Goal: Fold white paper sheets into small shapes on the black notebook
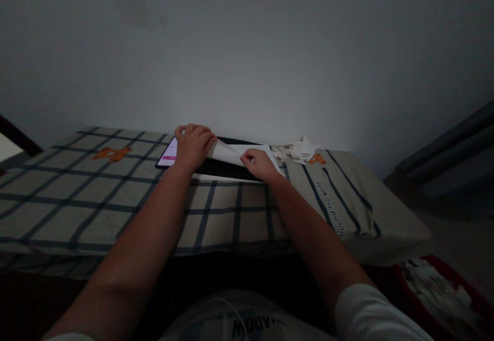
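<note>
A white sheet of paper (247, 151) lies on a dark flat board (222, 168) on top of a plaid cloth (96, 197). My left hand (193, 143) presses down on the folded-over left part of the sheet. My right hand (259, 163) pinches the sheet's near edge where the fold ends. A phone (168, 155) with a lit pink-and-white screen sits partly under my left hand.
A pile of folded white paper pieces (299, 150) lies to the right of the sheet near the wall. The cloth-covered surface drops off at its right edge (386, 217). A red container with white scraps (436, 284) stands on the floor at lower right.
</note>
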`<state>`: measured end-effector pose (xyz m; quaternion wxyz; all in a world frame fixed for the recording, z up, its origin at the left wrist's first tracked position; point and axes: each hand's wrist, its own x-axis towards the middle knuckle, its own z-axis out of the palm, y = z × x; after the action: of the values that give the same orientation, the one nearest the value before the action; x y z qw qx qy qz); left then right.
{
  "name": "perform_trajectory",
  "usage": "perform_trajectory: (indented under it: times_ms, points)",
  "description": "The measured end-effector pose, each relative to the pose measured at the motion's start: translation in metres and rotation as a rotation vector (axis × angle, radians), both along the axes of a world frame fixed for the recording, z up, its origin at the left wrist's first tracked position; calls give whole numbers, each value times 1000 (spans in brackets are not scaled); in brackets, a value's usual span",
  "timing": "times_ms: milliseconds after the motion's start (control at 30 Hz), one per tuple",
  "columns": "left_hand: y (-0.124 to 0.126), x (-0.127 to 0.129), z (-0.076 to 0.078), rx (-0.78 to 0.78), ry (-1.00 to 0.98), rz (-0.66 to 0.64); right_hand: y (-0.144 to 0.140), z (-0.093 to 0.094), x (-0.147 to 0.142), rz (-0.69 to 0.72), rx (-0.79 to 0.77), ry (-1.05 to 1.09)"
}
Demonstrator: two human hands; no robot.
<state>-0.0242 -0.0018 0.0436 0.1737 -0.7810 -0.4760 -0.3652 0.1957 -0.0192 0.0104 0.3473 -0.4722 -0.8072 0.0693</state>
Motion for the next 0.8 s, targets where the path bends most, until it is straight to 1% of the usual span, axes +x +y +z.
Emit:
perform_trajectory:
  times_ms: [133, 200, 300, 467, 600, 700, 800]
  points:
    - [1, -3, 1, -23, -55, 49, 1, -2, 3, 13, 4, 37]
    - [2, -6, 1, -21, -100, 93, 1, -2, 4, 3, -5, 68]
    - [7, -7, -3, -32, -161, 123, 1, -1, 6, -9, -23, 119]
    - [17, 1, -15, -90, -240, -21, 2, -2, 3, 4, -33, 127]
    - [21, 8, -23, -141, -264, -76, 0, -1, 3, 37, -32, 136]
    - [20, 11, -24, -124, -309, -128, -4, 2, 1, 66, -106, 165]
    - [15, 14, -20, -87, -318, -200, -7, 2, -3, 98, -184, 245]
